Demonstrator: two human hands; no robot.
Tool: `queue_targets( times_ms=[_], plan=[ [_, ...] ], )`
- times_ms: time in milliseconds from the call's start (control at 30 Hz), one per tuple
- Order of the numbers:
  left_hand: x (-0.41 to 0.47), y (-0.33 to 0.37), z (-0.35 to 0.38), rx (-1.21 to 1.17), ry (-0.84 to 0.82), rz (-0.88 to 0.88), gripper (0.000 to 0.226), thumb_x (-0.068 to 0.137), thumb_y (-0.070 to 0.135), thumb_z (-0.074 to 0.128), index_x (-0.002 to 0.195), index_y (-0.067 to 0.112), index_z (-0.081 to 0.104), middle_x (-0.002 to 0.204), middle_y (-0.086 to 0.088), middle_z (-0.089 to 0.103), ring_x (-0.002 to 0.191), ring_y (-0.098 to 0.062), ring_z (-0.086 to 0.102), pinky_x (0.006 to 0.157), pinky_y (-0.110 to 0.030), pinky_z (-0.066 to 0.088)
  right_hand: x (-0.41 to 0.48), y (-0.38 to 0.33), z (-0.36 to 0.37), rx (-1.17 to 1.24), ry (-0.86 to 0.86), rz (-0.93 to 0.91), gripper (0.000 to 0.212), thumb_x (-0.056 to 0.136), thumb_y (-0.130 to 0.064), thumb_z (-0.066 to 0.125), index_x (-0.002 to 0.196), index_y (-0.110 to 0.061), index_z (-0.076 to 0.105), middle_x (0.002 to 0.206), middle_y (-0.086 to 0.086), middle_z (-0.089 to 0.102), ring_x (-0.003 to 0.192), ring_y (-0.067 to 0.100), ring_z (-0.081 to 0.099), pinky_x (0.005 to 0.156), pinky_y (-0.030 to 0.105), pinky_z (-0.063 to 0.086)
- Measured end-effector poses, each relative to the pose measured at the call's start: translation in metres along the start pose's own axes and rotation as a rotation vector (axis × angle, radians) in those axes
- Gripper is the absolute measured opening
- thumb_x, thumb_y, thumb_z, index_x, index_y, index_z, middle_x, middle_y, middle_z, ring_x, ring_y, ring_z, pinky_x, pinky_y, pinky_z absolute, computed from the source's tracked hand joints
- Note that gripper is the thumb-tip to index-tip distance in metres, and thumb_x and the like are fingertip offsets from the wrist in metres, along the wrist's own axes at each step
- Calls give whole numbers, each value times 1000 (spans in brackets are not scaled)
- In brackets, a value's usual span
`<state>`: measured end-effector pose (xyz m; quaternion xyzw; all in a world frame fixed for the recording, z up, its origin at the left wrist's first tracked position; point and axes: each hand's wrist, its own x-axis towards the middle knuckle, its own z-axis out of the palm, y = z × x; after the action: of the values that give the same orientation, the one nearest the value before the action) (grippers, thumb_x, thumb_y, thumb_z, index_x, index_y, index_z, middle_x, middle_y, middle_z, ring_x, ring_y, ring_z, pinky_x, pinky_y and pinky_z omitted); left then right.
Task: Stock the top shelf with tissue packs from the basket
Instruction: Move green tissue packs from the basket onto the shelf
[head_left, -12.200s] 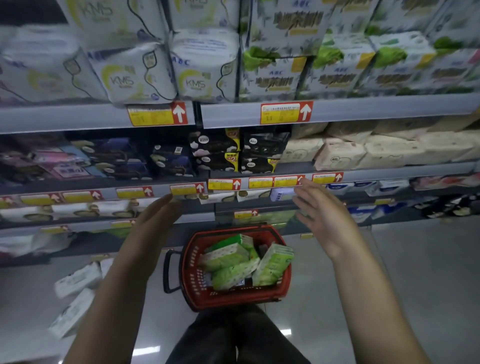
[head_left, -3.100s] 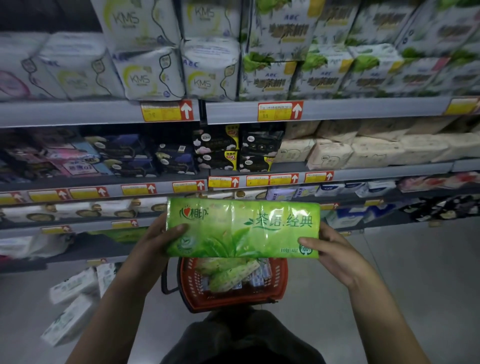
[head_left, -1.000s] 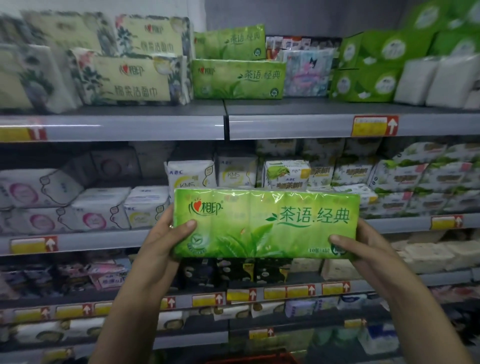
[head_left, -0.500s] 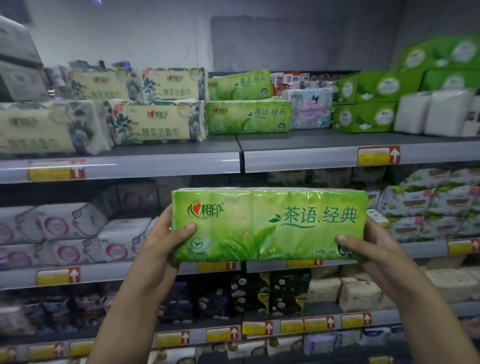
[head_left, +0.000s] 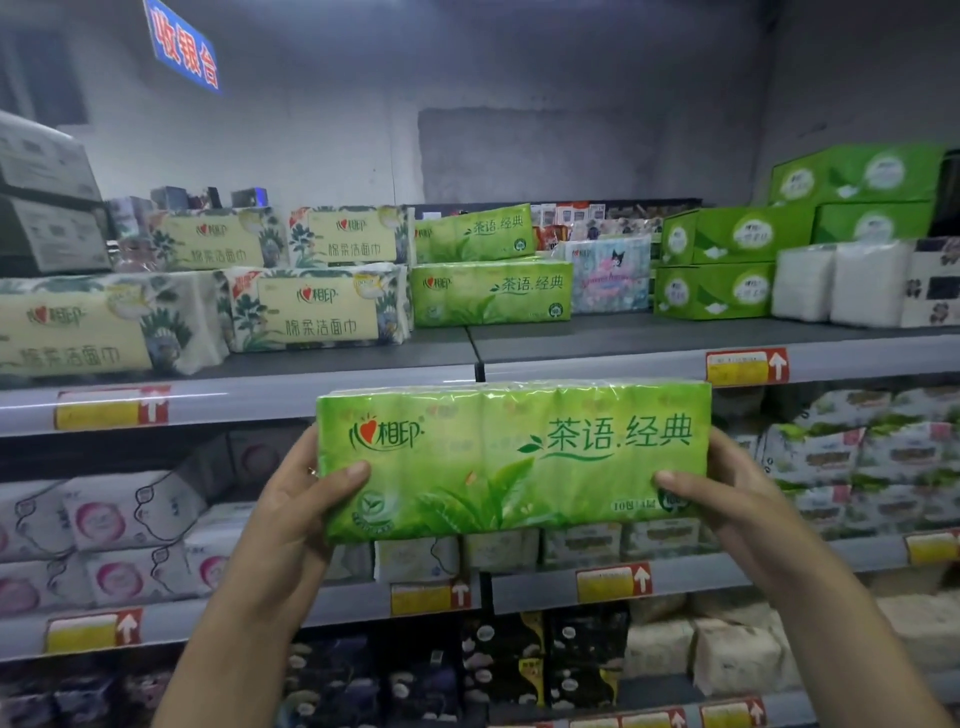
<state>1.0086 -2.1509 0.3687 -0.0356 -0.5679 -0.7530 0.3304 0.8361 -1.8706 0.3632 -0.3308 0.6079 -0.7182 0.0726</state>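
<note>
Fingers around green 心相印 tissue pack

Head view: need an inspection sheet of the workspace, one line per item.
Surface: top shelf, bare strip along its front.
Job's things: green tissue pack held level in front of the shelving, not yet on the shelf; two matching packs stacked on the top shelf; basket not in view.
Clutter: floral packs, green boxes and white packs on the same shelf.
Grippers: left hand and right hand grip the pack's ends, thumbs on its front.
Cables: nothing seen.
Surroundings: stocked lower shelves; blue sign above.
</note>
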Motion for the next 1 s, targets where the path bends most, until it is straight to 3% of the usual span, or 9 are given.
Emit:
queue_targets(
  times_ms=[133, 333, 500, 567, 633, 700, 800, 867, 1000],
  plan=[
    [16, 9, 8, 34, -14, 53, 33, 62, 23, 76, 95, 24, 76, 96, -5, 75, 81, -18, 72, 63, -27, 59, 21, -9, -3, 17, 6, -51, 100, 23, -56, 92, 112, -25, 60, 106, -6, 72, 99, 15, 68, 77, 21, 55],
    [44, 18, 16, 54, -61, 73, 72, 36, 40, 94, 104, 26, 72, 107, -11, 73, 90, -27, 72, 71, -41, 61, 48, -25, -10, 23, -5, -160, 96, 21, -57, 91, 107, -25, 62, 99, -5, 73, 93, 13, 69, 72, 20, 55],
    [60, 21, 22, 70, -59, 103, 77, 37, 39, 93, 109, 24, 70, 112, -12, 71, 96, -30, 70, 79, -47, 58, 67, -35, -15, -27, -19, -201, 97, 22, -61, 90, 107, -25, 61, 96, -6, 74, 89, 12, 69, 68, 20, 54],
    [67, 23, 26, 70, -66, 122, 65, 45, 38, 91, 106, 24, 71, 109, -11, 72, 93, -28, 71, 78, -46, 59, 73, -39, -18, -40, -17, -215, 98, 23, -61, 89, 109, -24, 61, 97, -6, 74, 91, 13, 69, 69, 20, 54],
    [74, 26, 32, 57, -60, 131, 31, 65, 21, 72, 95, 28, 75, 100, -7, 74, 84, -23, 73, 68, -39, 61, 78, -42, -20, -48, -22, -246, 96, 24, -61, 89, 108, -23, 62, 98, -4, 74, 91, 13, 70, 69, 20, 54],
    [81, 27, 35, 69, -49, 154, 34, 70, 10, 56, 86, 30, 77, 92, -4, 75, 78, -20, 73, 62, -33, 61, 82, -45, -21, -55, -18, -273, 95, 24, -61, 89, 107, -23, 62, 99, -4, 74, 91, 13, 70, 70, 19, 55],
    [92, 34, 41, 81, -67, 197, 26, 65, 18, 71, 89, 27, 77, 94, -5, 75, 79, -19, 73, 61, -29, 60, 93, -49, -26, -63, -13, -289, 93, 24, -63, 88, 105, -25, 64, 102, -4, 73, 94, 13, 69, 74, 20, 55],
    [101, 37, 40, 99, -88, 207, 38, 62, 22, 78, 100, 20, 72, 99, -8, 75, 82, -21, 73, 62, -29, 60, 104, -49, -31, -77, 4, -267, 97, 25, -64, 88, 111, -26, 62, 108, -4, 71, 102, 15, 67, 86, 29, 54],
    [123, 46, 43, 101, -82, 201, 37, 72, 5, 53, 104, 16, 69, 99, -12, 74, 80, -23, 73, 62, -32, 61, 124, -48, -32, -78, 15, -244, 108, 32, -63, 88, 128, -27, 54, 124, -3, 64, 117, 20, 58, 104, 47, 42]
  ],
)
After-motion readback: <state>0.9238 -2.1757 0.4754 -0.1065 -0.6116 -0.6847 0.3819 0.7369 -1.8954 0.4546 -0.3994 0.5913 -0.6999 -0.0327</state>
